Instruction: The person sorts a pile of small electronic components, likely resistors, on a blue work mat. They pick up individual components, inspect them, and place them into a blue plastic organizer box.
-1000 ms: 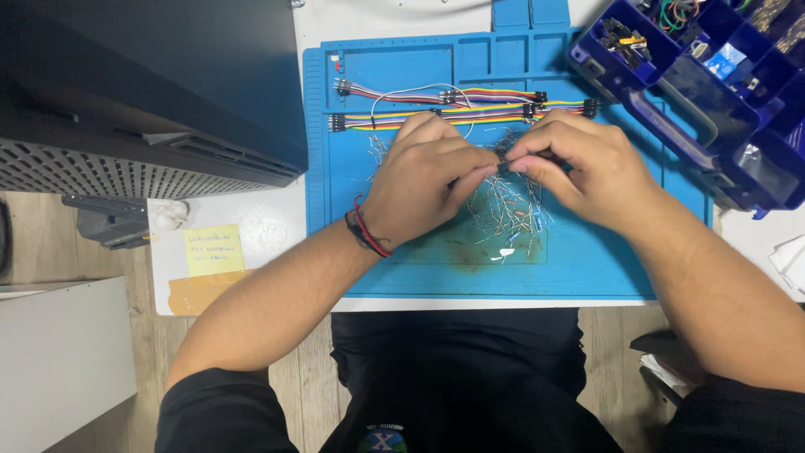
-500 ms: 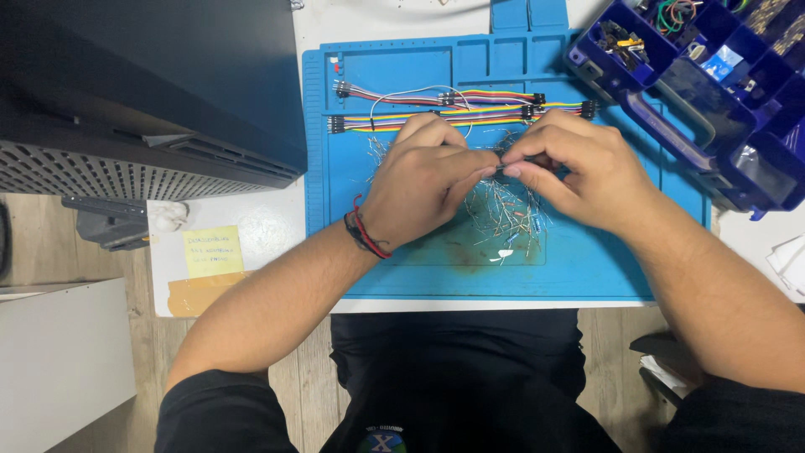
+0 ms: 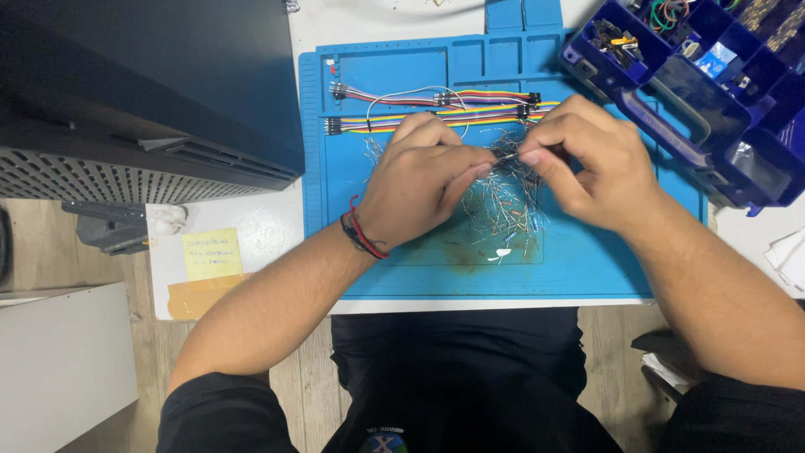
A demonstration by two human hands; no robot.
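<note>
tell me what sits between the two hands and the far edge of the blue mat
In the head view, two rainbow ribbon cables and a white wire loop lie on the blue mat.

Electronics workbench, hobby or lab type. Centre of frame: blue silicone soldering mat (image 3: 587, 268) with moulded trays, rainbow ribbon jumper wires (image 3: 419, 99), loose pile of small wire-leaded components (image 3: 503, 214). Upper right: dark blue plastic compartment organiser (image 3: 713, 92) holding small parts. Left: black perforated equipment case (image 3: 126, 92).

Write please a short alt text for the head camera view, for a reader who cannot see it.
Seen from above, the left hand and right hand meet fingertip to fingertip, pinching a small thin component over a pile of wire-legged parts on a blue work mat. Rainbow ribbon cables lie beyond the hands, and a blue compartment box sits at the right.
</note>
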